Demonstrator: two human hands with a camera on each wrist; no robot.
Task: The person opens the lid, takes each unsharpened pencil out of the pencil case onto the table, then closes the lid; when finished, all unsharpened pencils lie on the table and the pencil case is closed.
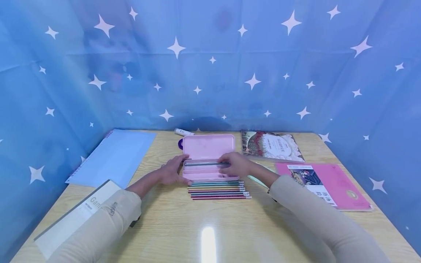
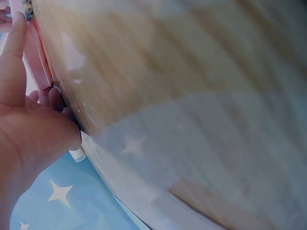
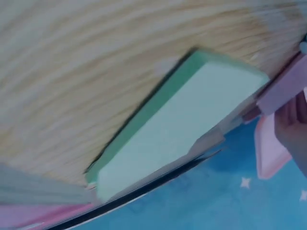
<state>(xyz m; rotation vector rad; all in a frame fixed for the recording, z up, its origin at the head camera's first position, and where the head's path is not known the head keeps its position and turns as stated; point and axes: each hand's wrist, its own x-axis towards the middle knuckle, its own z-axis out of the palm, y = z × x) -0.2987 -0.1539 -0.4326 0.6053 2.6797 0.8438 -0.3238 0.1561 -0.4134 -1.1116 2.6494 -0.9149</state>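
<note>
An open pink pencil case (image 1: 201,176) stands mid-table, its lid (image 1: 209,147) tilted back behind it. My left hand (image 1: 171,171) holds the case's left end, the thumb along the front and the fingers at the back; the left wrist view shows this hand (image 2: 36,129) against the pink wall (image 2: 37,55). Inside the case lies a dark pencil (image 1: 200,164). My right hand (image 1: 237,164) reaches in from the right and pinches the pencil's right end between thumb and fingers. Several pencils (image 1: 217,191) lie in a row just in front of the case.
A light green case (image 3: 177,124) lies right of the pencil case, partly behind the right forearm. Pink (image 1: 338,182) and dark illustrated (image 1: 269,146) books are on the right. A blue-white notebook (image 1: 115,153) and white notebook (image 1: 95,204) lie left. A white tube (image 1: 183,132) is behind the lid.
</note>
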